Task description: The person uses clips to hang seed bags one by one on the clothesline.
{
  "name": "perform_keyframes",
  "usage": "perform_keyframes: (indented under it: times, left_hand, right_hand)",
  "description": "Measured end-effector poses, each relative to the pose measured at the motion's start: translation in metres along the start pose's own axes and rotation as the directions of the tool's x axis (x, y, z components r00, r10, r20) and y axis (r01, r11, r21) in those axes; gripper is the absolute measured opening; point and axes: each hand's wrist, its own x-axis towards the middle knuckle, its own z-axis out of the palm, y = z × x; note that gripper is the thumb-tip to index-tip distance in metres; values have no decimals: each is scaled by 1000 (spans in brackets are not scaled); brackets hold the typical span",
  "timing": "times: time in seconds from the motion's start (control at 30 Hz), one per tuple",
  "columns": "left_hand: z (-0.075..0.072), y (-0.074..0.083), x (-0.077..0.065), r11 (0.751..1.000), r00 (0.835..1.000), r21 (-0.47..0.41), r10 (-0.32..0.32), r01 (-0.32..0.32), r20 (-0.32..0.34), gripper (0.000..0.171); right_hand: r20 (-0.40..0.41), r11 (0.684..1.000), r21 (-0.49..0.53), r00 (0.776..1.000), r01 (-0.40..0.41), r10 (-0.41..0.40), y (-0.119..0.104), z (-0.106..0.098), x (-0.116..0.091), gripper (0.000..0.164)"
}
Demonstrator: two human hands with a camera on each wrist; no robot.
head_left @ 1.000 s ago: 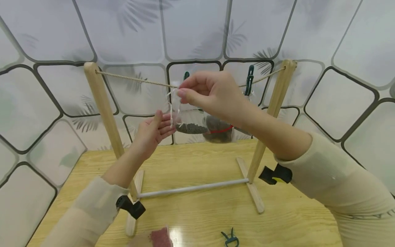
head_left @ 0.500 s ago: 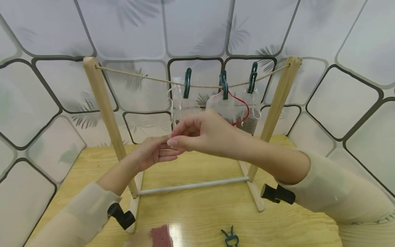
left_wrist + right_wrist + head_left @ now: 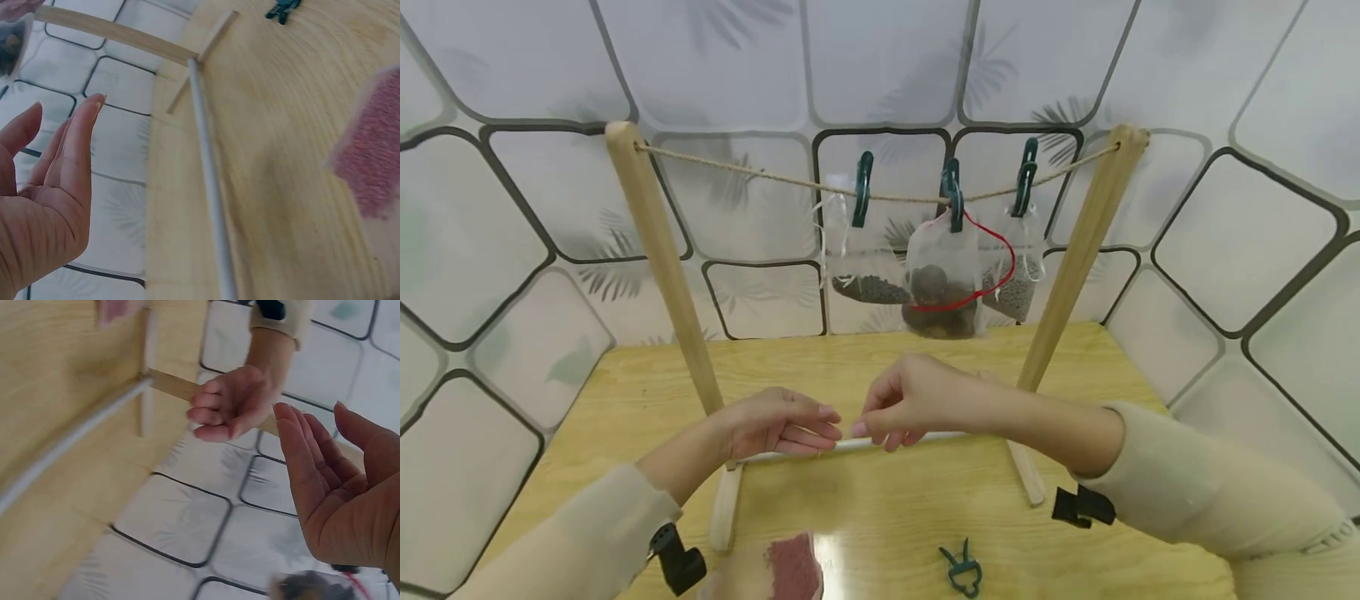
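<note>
Both hands hover over the wooden table in front of the rope rack. My left hand (image 3: 782,425) has its fingers extended and holds nothing. Close by on its right, my right hand (image 3: 917,404) is loosely bent, with no object in its fingers in the right wrist view (image 3: 344,487). Above them, a clear bag of dark grains (image 3: 872,289) hangs from the rope (image 3: 737,171) by a dark green clip (image 3: 862,187). A drawstring bag with a red cord (image 3: 943,283) hangs in the middle, and a bag of grey-brown grains (image 3: 1011,292) at the right, both clipped.
Wooden posts (image 3: 662,250) carry the rope, joined low down by a white rod (image 3: 853,446) behind the hands. On the table's near side lie a bag of pink-red grains (image 3: 793,567) and a loose dark green clip (image 3: 964,571). A patterned wall stands behind.
My right hand has come away from the top of the left bag, and my left hand from its side. Both have dropped toward the table, leaving the bag hanging by its clip.
</note>
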Motion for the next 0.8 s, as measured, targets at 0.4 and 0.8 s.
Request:
perform_keyframes:
  times: [0.4, 0.8]
  left_hand:
    - [-19, -49, -12, 998, 997, 35, -60, 58, 58, 29]
    - [-52, -95, -46, 977, 994, 187, -103, 98, 18, 42]
  right_hand:
    - [66, 984, 58, 984, -170, 166, 84, 33, 7, 25]
    - [36, 950, -146, 958, -276, 284, 146, 53, -2, 43]
